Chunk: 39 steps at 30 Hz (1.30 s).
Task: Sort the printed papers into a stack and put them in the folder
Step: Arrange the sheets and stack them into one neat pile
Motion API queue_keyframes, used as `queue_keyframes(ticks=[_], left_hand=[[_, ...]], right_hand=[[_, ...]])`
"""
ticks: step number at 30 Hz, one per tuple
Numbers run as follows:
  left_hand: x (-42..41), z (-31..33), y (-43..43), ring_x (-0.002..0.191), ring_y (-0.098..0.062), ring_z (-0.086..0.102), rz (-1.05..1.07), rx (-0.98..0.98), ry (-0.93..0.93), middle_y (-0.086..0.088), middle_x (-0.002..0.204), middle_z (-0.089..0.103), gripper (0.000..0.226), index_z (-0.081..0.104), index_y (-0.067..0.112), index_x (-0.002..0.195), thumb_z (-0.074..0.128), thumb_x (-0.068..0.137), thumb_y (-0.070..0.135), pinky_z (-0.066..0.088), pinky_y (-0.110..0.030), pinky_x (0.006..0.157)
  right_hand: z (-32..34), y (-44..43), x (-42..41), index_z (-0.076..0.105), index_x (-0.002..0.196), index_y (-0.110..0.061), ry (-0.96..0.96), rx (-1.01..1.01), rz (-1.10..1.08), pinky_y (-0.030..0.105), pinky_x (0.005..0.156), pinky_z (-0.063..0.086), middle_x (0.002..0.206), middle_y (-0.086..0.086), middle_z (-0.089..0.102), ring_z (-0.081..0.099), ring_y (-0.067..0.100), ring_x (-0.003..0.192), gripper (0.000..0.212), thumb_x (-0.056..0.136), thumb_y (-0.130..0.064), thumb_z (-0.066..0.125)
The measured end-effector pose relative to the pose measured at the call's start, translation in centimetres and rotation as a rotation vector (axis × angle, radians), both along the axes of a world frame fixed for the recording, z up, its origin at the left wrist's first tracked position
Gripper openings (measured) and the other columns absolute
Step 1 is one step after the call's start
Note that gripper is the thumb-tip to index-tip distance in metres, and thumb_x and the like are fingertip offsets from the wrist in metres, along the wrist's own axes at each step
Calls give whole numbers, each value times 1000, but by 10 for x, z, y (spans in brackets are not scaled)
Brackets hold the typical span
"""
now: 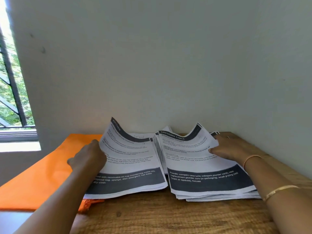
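Observation:
Two piles of printed papers lie side by side on the wooden table (168,215). The left pile (130,166), headed "KITCHEN", overlaps the orange folder (42,174) and curls up at its far corner. The right pile (202,169), headed "DRESSING TABLE", also bows upward at its far edge. My left hand (87,157) grips the left pile's left edge, fingers tucked under the sheets. On the opposite side, my right hand (231,147) holds the right pile's right edge, thumb on top of the page.
A plain wall stands right behind the table. A barred window (11,92) is at the far left. The folder's zipper end (86,205) sticks out below the left pile. Bare wood shows in front of the papers.

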State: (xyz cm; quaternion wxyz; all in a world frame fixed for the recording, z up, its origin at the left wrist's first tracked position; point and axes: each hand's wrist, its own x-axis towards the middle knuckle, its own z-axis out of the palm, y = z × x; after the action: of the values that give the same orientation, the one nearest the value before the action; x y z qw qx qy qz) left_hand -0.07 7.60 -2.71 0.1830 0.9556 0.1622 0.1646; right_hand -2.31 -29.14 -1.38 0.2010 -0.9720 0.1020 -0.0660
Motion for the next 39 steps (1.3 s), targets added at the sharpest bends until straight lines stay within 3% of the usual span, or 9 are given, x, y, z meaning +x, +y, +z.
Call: queue_keyframes(ticks=[3,7,10,14,18,23,30,34,39], left_hand=[[-1,-2,0,84,-26,48,4,25,20,0,85,49,13,46,18,102,37,94,21,31,-44,92],[3,-4,5,93,-28,53,12,44,7,-4,103,55,16,51,20,108,43,93,19,32,-45,94],[3,-4,11,80,-26,45,3,-5,-89,3,77,46,16,54,19,105,51,90,18,32,-37,82],[1,0,13,80,-26,46,27,24,-126,-1,78,46,13,52,16,103,48,91,16,35,-35,80],[-1,2,13,99,-35,57,45,56,-204,-16,105,61,14,51,12,103,41,96,18,37,-39,92],[-8,12,12,94,-44,58,57,35,-397,-27,98,61,13,45,9,106,36,97,12,38,-41,84],[-14,21,8,94,-50,54,6,-221,-618,-32,102,59,19,43,9,115,37,97,15,34,-42,72],[-15,23,0,98,-45,54,-53,-362,-670,-25,109,61,19,45,12,116,40,97,18,35,-41,74],[-18,15,-22,101,-36,55,-204,-425,-623,-10,115,61,19,45,16,115,44,97,19,35,-36,76]], right_hand=[[-5,3,6,37,137,-21,-79,-150,-34,37,99,41,138,5,47,46,27,123,60,85,-43,56],[-2,28,2,17,149,-27,-173,-350,-16,59,110,19,156,3,17,16,26,144,68,92,-54,44],[3,53,-5,17,149,-31,-248,-375,121,67,108,4,158,-3,11,3,19,147,64,94,-53,42],[-2,82,-10,16,149,-31,-245,-379,271,68,109,-6,158,-5,10,-1,15,147,64,94,-54,40],[-9,97,-13,17,149,-31,-241,-358,352,67,109,-9,157,-8,12,2,13,147,62,95,-54,38],[-11,102,-17,23,148,-32,-268,-261,380,65,109,-10,156,-10,22,19,12,144,59,95,-56,36],[-9,108,-20,29,146,-31,-324,129,399,52,117,-7,139,-9,51,42,14,134,60,92,-57,35],[-4,112,-24,36,143,-32,-309,578,473,44,114,28,134,-5,56,50,11,124,77,76,-70,38],[5,107,-26,60,108,-35,-263,920,498,20,87,46,105,-11,71,65,3,95,41,79,-58,43]])
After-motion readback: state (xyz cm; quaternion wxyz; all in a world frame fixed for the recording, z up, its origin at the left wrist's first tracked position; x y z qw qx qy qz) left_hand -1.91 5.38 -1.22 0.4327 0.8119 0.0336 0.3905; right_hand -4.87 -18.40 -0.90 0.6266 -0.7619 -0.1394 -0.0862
